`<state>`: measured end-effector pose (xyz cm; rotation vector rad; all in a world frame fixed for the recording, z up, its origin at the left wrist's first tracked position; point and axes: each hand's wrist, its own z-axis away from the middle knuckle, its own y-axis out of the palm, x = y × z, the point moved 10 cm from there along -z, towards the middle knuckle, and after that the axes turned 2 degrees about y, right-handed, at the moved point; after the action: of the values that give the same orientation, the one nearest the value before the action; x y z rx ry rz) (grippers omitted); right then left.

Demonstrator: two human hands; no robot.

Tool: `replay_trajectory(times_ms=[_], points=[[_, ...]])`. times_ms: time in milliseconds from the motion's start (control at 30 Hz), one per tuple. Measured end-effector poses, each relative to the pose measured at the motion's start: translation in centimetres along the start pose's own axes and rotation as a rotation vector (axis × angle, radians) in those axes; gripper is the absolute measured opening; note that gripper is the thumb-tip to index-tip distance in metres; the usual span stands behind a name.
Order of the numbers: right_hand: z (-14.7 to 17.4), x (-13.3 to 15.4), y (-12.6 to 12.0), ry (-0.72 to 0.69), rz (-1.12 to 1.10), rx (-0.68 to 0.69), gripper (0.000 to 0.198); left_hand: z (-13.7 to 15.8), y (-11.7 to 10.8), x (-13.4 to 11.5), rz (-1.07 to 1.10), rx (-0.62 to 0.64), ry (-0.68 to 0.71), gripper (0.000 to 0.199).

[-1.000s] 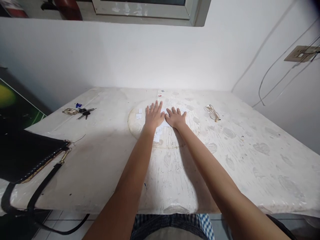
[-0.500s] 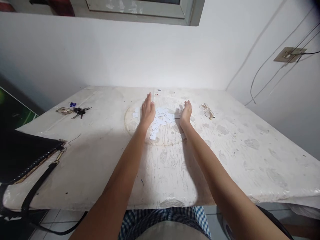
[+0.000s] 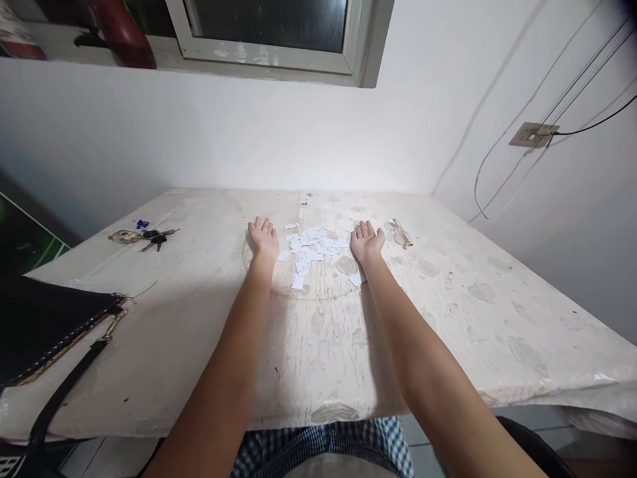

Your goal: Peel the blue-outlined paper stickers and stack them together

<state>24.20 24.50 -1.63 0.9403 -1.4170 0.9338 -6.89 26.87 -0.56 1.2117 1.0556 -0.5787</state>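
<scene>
Small white paper pieces (image 3: 313,244) lie in a loose, overlapping pile on the table, between my two hands. My left hand (image 3: 263,239) is just left of the pile, palm turned up, fingers spread and holding nothing. On the other side my right hand (image 3: 367,241) also lies palm up with its fingers apart, close to the pile's right edge. A single paper piece (image 3: 355,279) sits apart near my right wrist. Faint marks show on some pieces, too small to read.
The white-covered table (image 3: 189,318) meets the wall at its far edge. Eyeglasses (image 3: 399,233) lie right of my right hand. Keys (image 3: 156,238) and a small blue object (image 3: 142,224) are at the left, beyond a black bag (image 3: 50,325) with a strap.
Both hands have rolled from edge-on to palm up. My left hand has moved left, away from the pile. The view has tilted upward, with more of the window showing.
</scene>
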Motion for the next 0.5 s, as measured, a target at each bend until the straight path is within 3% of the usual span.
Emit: replay_trajectory(times_ms=[500], points=[[-0.6, -0.1, -0.7, -0.109, 0.326, 0.021, 0.070, -0.5, -1.7, 0.3, 0.173, 0.011, -0.051, 0.067]])
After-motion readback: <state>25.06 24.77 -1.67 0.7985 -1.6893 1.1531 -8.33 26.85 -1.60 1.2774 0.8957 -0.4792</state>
